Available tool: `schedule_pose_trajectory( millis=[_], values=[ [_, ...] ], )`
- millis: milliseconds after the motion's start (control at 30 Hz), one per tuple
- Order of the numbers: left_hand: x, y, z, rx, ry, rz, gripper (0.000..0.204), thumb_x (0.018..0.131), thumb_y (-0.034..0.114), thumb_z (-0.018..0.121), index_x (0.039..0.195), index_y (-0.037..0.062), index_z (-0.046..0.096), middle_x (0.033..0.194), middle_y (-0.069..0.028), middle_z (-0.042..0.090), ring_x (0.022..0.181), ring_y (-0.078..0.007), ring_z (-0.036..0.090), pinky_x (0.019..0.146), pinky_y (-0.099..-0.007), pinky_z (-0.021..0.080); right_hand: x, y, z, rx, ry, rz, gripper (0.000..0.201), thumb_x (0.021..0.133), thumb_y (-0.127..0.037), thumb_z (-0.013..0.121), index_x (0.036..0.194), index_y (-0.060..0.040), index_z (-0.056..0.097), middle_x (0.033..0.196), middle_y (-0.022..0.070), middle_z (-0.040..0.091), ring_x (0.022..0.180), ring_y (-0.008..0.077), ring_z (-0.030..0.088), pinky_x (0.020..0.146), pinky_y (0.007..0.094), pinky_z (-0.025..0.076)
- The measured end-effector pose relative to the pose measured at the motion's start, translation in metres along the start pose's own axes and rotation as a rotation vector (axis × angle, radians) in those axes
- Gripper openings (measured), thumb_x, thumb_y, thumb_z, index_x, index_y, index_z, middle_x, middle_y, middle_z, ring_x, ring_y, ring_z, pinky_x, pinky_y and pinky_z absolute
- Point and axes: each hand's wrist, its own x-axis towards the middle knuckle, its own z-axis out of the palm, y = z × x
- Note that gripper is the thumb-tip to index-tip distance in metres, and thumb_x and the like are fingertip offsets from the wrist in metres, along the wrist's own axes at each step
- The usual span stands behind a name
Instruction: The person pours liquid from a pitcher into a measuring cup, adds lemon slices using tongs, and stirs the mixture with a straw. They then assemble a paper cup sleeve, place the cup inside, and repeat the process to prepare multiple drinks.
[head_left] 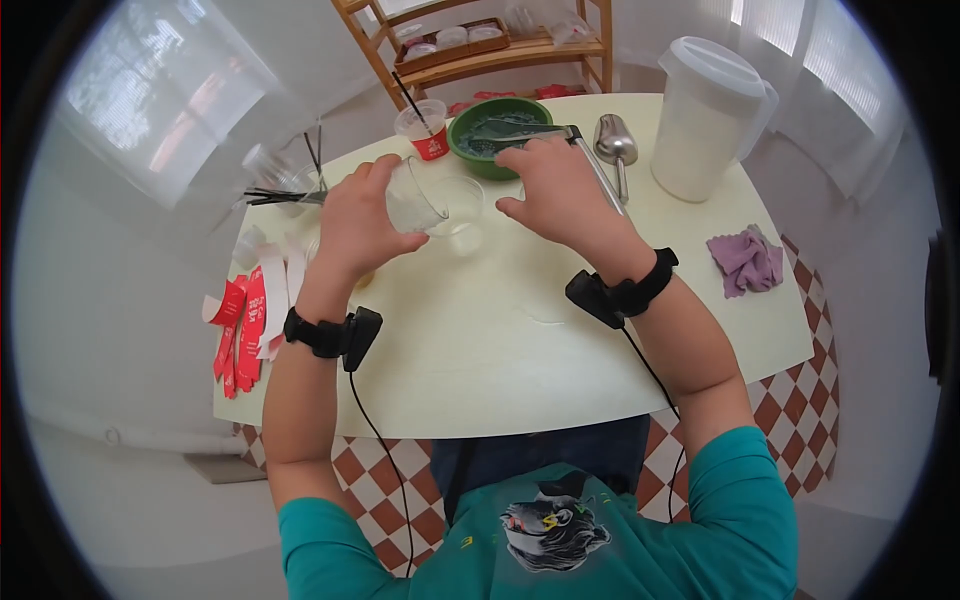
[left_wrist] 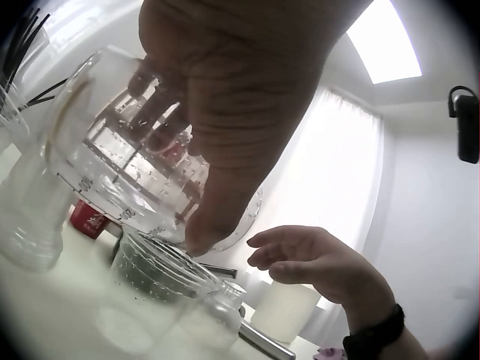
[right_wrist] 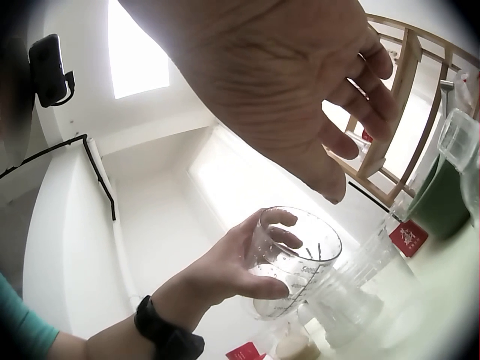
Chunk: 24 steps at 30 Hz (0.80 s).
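Note:
My left hand [head_left: 362,215] grips a clear measuring cup [head_left: 412,195] with printed marks, tilted on its side. In the left wrist view, droplets cling inside the cup [left_wrist: 112,161] and its rim lies over a clear round container [left_wrist: 161,266] on the table. My right hand [head_left: 565,195] hovers to the right of that container, fingers loosely bent with nothing in them. Just beyond it stands a green bowl [head_left: 485,169] with liquid and a dark utensil in it. In the right wrist view the left thumb and fingers wrap the cup's wall.
A red-sleeved cup [head_left: 430,147] stands left of the bowl. A metal scoop [head_left: 615,142], lidded pitcher [head_left: 700,130] and purple cloth [head_left: 745,262] lie along the right side. Red paper sleeves [head_left: 250,320] and black straws [head_left: 275,196] are at left. A wooden shelf [head_left: 500,72] stands behind.

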Motion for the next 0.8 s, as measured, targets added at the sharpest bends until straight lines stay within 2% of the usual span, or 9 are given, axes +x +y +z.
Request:
schedule_pose_trajectory(
  millis=[100, 167, 233, 300, 467, 633, 700, 733, 800],
  values=[
    [0.001, 0.001, 0.002, -0.025, 0.011, 0.001, 0.078, 0.052, 0.022, 0.082, 0.122, 0.0065, 0.051, 0.112, -0.0139, 0.06, 0.107, -0.0322, 0.057, 0.092, -0.0396, 0.046, -0.003, -0.014, 0.002, 0.02, -0.118, 0.001, 0.039, 0.071, -0.027, 0.075, 0.105, -0.0092, 0.066, 0.091, 0.0112, 0.065, 0.095, 0.03, 0.06, 0.083, 0.0427, 0.046],
    [0.002, -0.004, 0.007, -0.004, 0.032, 0.04, 0.079, 0.051, 0.023, 0.083, 0.122, 0.0087, 0.051, 0.107, -0.0125, 0.059, 0.101, -0.0316, 0.058, 0.088, -0.0403, 0.046, -0.003, -0.021, 0.005, 0.113, -0.31, 0.056, 0.042, 0.073, -0.022, 0.075, 0.111, -0.0073, 0.064, 0.098, 0.0136, 0.066, 0.095, 0.0313, 0.061, 0.087, 0.0424, 0.046],
    [0.004, -0.005, 0.007, 0.019, 0.054, 0.077, 0.079, 0.05, 0.025, 0.084, 0.121, 0.0109, 0.051, 0.102, -0.011, 0.059, 0.096, -0.031, 0.058, 0.084, -0.041, 0.045, -0.005, -0.02, 0.015, 0.145, -0.288, 0.011, 0.041, 0.073, -0.021, 0.074, 0.111, -0.0066, 0.065, 0.096, 0.0139, 0.066, 0.093, 0.0315, 0.062, 0.085, 0.0423, 0.047],
    [0.007, 0.001, 0.002, 0.095, -0.033, 0.064, 0.078, 0.051, 0.021, 0.083, 0.122, 0.0105, 0.052, 0.107, -0.0116, 0.059, 0.103, -0.0313, 0.056, 0.092, -0.0405, 0.044, -0.006, -0.019, 0.022, 0.178, -0.264, -0.035, 0.04, 0.074, -0.021, 0.074, 0.11, -0.0059, 0.065, 0.094, 0.0142, 0.066, 0.091, 0.0317, 0.062, 0.083, 0.0422, 0.047],
    [0.012, 0.01, -0.001, 0.166, -0.085, 0.131, 0.079, 0.05, 0.017, 0.083, 0.123, 0.0128, 0.052, 0.106, -0.0086, 0.057, 0.102, -0.0282, 0.055, 0.095, -0.0394, 0.04, -0.005, -0.022, 0.024, 0.154, -0.315, -0.033, 0.034, 0.074, -0.019, 0.073, 0.101, -0.0017, 0.067, 0.09, 0.0154, 0.066, 0.09, 0.0329, 0.062, 0.081, 0.0427, 0.048],
    [0.017, 0.014, 0.0, 0.266, -0.094, 0.223, 0.079, 0.05, 0.011, 0.082, 0.122, 0.0136, 0.052, 0.108, -0.0068, 0.057, 0.105, -0.0273, 0.053, 0.098, -0.0422, 0.039, -0.007, -0.019, 0.031, 0.15, -0.277, -0.069, 0.03, 0.073, -0.019, 0.073, 0.095, 0.0008, 0.068, 0.085, 0.0174, 0.065, 0.087, 0.0342, 0.062, 0.079, 0.0439, 0.048],
    [0.02, 0.011, 0.004, 0.358, -0.025, 0.34, 0.075, 0.052, 0.004, 0.079, 0.122, 0.014, 0.053, 0.11, -0.0065, 0.057, 0.109, -0.0267, 0.053, 0.101, -0.0461, 0.037, -0.007, -0.019, 0.032, 0.146, -0.271, -0.079, 0.029, 0.073, -0.018, 0.073, 0.094, 0.0014, 0.068, 0.084, 0.0179, 0.065, 0.086, 0.0345, 0.062, 0.078, 0.0443, 0.048],
    [0.021, 0.011, 0.005, 0.358, -0.027, 0.342, 0.075, 0.052, 0.004, 0.079, 0.122, 0.014, 0.053, 0.11, -0.0065, 0.057, 0.109, -0.0267, 0.053, 0.101, -0.0461, 0.037, -0.007, -0.018, 0.033, 0.15, -0.257, -0.092, 0.028, 0.072, -0.017, 0.072, 0.092, 0.0017, 0.067, 0.083, 0.0181, 0.064, 0.085, 0.0351, 0.062, 0.078, 0.0447, 0.048],
    [0.023, 0.011, 0.006, 0.486, 0.027, 0.456, 0.065, 0.06, -0.002, 0.072, 0.121, 0.0139, 0.053, 0.112, -0.0062, 0.057, 0.111, -0.0261, 0.052, 0.105, -0.0489, 0.034, -0.007, -0.018, 0.035, 0.157, -0.242, -0.102, 0.026, 0.072, -0.016, 0.072, 0.09, 0.002, 0.067, 0.082, 0.0184, 0.064, 0.084, 0.0356, 0.062, 0.077, 0.0451, 0.048]
  ],
)
